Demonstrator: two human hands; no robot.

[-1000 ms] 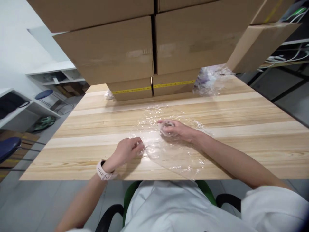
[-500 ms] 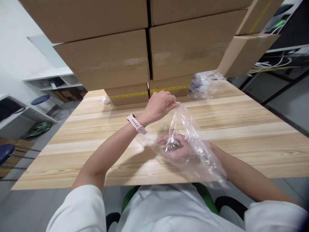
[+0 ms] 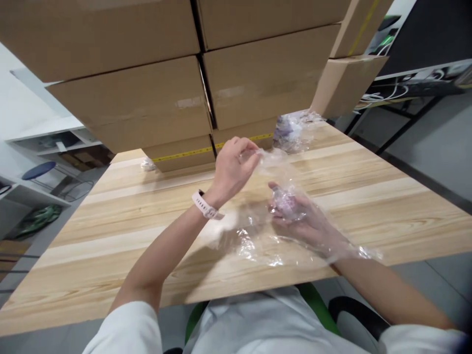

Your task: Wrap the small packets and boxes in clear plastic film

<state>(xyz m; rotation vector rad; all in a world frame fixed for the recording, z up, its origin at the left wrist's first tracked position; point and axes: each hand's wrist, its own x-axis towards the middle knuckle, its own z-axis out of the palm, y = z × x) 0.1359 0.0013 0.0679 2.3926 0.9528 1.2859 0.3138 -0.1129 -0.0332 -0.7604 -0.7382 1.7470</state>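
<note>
My left hand (image 3: 232, 169) pinches the top of the clear bag (image 3: 258, 231). My right hand (image 3: 306, 221) sits inside it at four o'clock, fingers curled around a small thing I cannot make out.

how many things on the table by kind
cardboard boxes: at least 7, stacked, some cut off
clear plastic bag held by left hand, right hand inside it: 1
crumpled plastic bundle: 1
small white scrap: 1
total: at least 10

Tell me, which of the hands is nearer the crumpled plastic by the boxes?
Left. The left hand is raised just short of the crumpled plastic; the right hand sits lower, nearer the person.
</note>
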